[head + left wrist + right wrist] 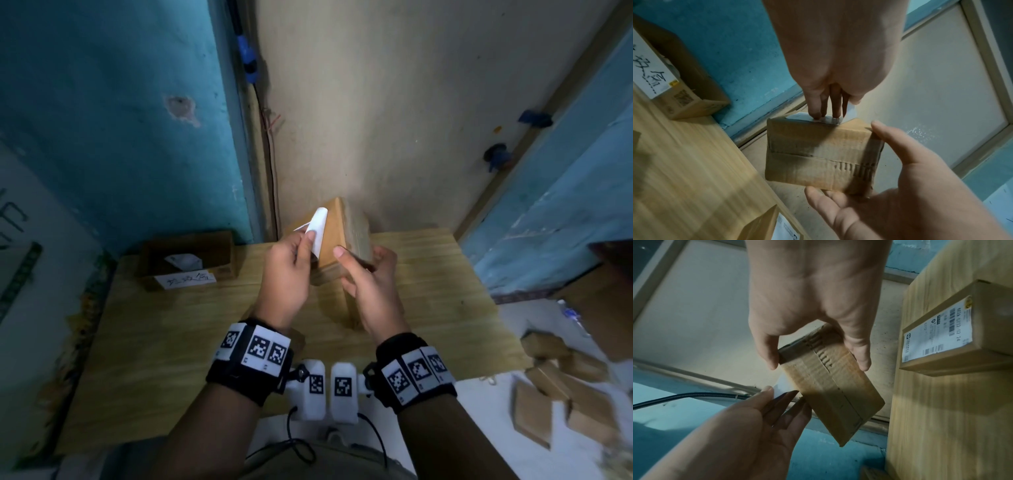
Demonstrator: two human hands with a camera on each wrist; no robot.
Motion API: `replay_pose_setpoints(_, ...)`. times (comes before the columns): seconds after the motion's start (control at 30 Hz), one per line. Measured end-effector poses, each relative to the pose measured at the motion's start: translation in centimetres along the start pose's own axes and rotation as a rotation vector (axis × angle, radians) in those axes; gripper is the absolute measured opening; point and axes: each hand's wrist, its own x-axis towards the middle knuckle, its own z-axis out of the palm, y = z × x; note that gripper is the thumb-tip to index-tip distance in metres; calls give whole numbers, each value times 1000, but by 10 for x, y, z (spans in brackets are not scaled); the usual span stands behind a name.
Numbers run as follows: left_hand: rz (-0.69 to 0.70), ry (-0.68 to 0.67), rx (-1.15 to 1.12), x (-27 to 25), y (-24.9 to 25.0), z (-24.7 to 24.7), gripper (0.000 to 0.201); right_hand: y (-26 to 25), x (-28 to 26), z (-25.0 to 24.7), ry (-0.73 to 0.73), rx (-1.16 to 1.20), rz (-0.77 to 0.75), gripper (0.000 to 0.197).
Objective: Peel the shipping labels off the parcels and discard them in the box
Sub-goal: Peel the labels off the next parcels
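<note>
I hold a small brown cardboard parcel (337,233) (818,154) (830,386) up above the wooden table. My right hand (356,263) (842,157) (818,363) grips it by its sides between thumb and fingers. My left hand (308,240) (830,112) (781,395) pinches the white shipping label (318,228) (851,112) (782,382), which curls away from the parcel's face while its lower part still sticks. The open brown discard box (226,260) (694,91) stands at the table's back left, with a handwritten paper on its front and a white label inside.
A second parcel with a printed label (962,331) (772,227) stands on the table (171,359) under my hands. Several bare brown parcels (561,380) lie heaped on the white surface at the right. Blue and beige walls close off the back.
</note>
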Motion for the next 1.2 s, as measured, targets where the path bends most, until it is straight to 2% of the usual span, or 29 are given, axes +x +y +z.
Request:
replay_pose_setpoints(0.13,18,-8,27,-7,-9,-17,44,8,-12,16,29,24,17,102)
replay_pose_setpoints(0.3,7,-29,-22,-19,-21,-35,44,23,-30,26,30,-2,36,84)
replay_pose_setpoints(0.43,-10,-55,-42,-24,-25,-41,46,27,-36,30,36,16,43,89)
replay_pose_setpoints(0.53,-31,-68,-63,-21,-18,-48,46,22,-37,36,34,-30,22,101)
replay_pose_setpoints(0.77,-20,-25,-139,-9,-8,-53,49,3,-39,42,59,-15,-24,100)
replay_pose_setpoints(0.9,-4,-4,-189,-10,-12,-52,46,2,-41,45,44,29,20,87)
replay_pose_setpoints(1.0,-12,25,-202,-11,-16,-52,43,4,-41,45,36,30,17,70)
replay_pose_setpoints(1.2,-18,22,-126,-12,-16,-63,46,9,-40,48,11,7,29,77)
